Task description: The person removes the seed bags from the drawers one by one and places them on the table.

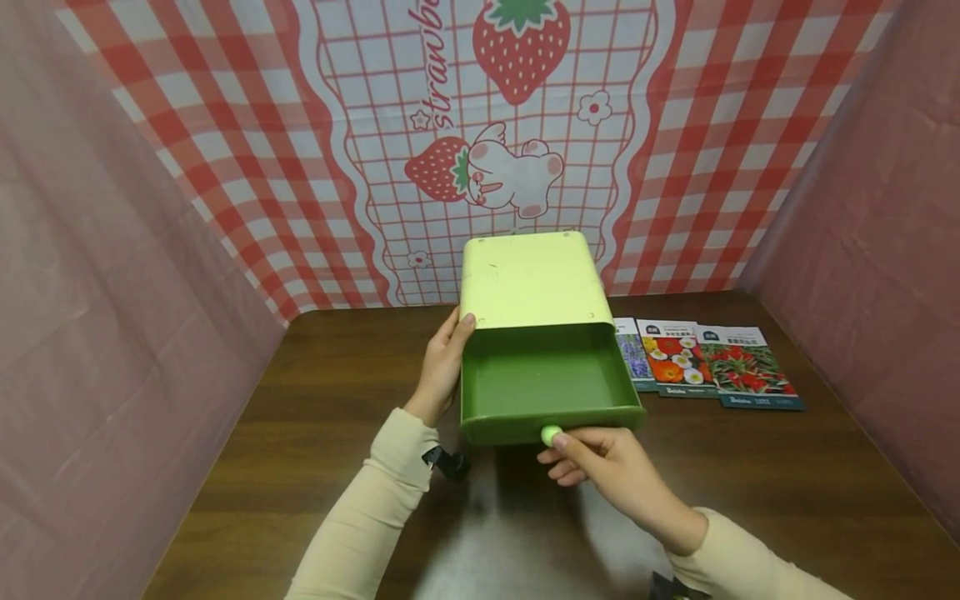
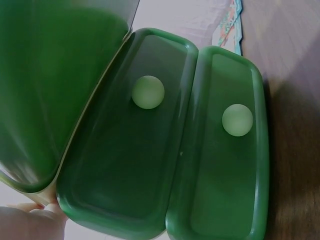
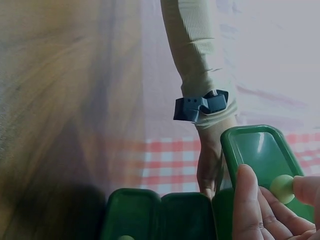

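A small cabinet (image 1: 532,279) with a pale yellow-green shell stands near the back of the table. Its top drawer (image 1: 540,375) is pulled out, and the green inside holds nothing. My right hand (image 1: 611,475) pinches the drawer's round light-green knob (image 1: 551,434) between thumb and fingers; in the right wrist view the same knob (image 3: 282,189) shows between them. My left hand (image 1: 444,367) rests against the cabinet's left side, thumb at the upper front corner. Below, the left wrist view shows a middle drawer (image 2: 125,150) and a bottom drawer (image 2: 220,170), both closed, each with a round knob.
Flower-picture packets (image 1: 753,367) lie overlapping on the wooden table (image 1: 337,375) right of the cabinet, one partly hidden behind it. A red-checked strawberry cloth (image 1: 360,167) hangs behind. Pink curtains (image 1: 862,250) close off both sides.
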The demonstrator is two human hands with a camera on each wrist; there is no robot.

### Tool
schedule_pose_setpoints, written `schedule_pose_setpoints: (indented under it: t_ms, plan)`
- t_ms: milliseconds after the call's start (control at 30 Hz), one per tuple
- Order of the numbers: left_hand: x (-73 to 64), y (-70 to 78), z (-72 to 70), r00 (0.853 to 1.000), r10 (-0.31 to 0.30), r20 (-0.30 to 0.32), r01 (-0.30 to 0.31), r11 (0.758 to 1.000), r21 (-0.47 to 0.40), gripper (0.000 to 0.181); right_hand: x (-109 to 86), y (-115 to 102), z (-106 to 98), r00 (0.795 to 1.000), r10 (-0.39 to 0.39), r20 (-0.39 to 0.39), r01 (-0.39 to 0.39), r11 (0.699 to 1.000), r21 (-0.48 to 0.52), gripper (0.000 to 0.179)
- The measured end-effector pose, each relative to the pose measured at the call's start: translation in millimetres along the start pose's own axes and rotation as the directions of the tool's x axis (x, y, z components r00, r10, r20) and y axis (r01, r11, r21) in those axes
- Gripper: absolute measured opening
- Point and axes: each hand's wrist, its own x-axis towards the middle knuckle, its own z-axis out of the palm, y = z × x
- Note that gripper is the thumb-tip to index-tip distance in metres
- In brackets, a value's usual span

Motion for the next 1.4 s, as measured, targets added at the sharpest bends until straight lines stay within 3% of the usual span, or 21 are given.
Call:
schedule_pose_setpoints:
  t_ms: [533,1400]
  plan:
    - [0.0,1.9,0.8,0.999,-0.04,-0.008,0.04,0.999,0.002,0.068,19.9,-7.8,-6.1,1.0,0.012,-0.025,-0.011,1.0,0.016,0.045]
    - [-0.4,6.0,0.8,0.999,-0.034,0.008,0.034,0.998,-0.054,0.068,65.1,-13.2,-15.4,0.995,0.008,-0.102,-0.007,1.0,0.012,0.047]
